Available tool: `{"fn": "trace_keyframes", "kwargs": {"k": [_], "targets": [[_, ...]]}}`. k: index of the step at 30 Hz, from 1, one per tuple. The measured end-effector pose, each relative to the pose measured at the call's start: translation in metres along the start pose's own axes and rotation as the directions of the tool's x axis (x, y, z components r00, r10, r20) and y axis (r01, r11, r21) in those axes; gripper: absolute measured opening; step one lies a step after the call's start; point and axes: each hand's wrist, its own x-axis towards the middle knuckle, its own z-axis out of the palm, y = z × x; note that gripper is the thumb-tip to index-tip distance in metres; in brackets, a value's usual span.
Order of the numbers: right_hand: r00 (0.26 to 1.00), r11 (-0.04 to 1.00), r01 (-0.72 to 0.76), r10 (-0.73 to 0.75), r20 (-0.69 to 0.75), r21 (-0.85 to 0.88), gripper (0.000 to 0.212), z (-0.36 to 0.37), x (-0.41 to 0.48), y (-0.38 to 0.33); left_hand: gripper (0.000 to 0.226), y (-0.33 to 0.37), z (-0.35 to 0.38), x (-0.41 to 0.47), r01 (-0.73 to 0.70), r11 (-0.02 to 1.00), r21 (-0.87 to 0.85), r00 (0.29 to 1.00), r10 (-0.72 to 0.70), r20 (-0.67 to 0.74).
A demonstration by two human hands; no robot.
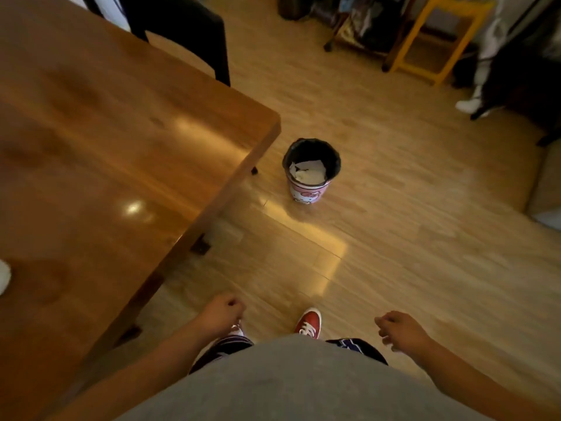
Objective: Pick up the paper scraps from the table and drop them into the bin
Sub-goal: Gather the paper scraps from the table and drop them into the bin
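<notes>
Glossy wooden counter point(106, 162) across the left, lamp glare on its top. At its left edge, cut off by the frame, a white paper scrap point(3, 276). Off the counter's right corner, on the pale plank floor point(425, 238): a pink bin point(306, 191) with a black liner, white paper scraps point(308, 173) inside. Low in the view, left hand point(223, 314) and right hand point(400, 329) over the floor, fingers loosely curled, nothing seen in them. Between them, a red shoe point(309, 323). Beyond the counter's far edge, a dark chair point(188, 28); further right, a yellow stool point(437, 34).
</notes>
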Motion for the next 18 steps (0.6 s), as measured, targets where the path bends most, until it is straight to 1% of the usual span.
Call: {"fn": "trace_keyframes", "kwargs": {"k": [3,5,8,12,16,18], "targets": [[0.999,0.995,-0.021,0.024,-0.035,0.099,0.024,-0.03,0.006,0.01,0.022,0.036,0.008,0.006,-0.044,0.988,0.15,0.999,0.04,0.03],[0.999,0.988,-0.017,0.025,-0.047,0.153,0.024,-0.047,0.012,0.008,0.023,0.052,0.01,0.011,-0.055,0.978,0.202,0.998,0.051,0.025],[0.998,0.976,0.008,0.005,-0.058,0.219,0.024,-0.071,0.025,-0.009,0.025,0.07,0.009,0.023,-0.048,0.969,0.24,0.999,0.043,0.027],[0.996,0.96,0.055,-0.035,-0.079,0.274,0.022,-0.105,0.052,-0.053,0.023,0.091,-0.002,0.05,-0.027,0.964,0.265,0.995,-0.001,0.102],[0.991,0.948,0.102,-0.072,-0.109,0.302,0.021,-0.144,0.087,-0.105,0.023,0.127,-0.013,0.096,0.035,0.958,0.284,0.994,-0.063,0.089],[0.99,0.945,0.1,-0.063,-0.127,0.312,0.02,-0.165,0.099,-0.127,0.023,0.155,-0.02,0.12,0.044,0.949,0.312,0.993,-0.077,0.094]]}}
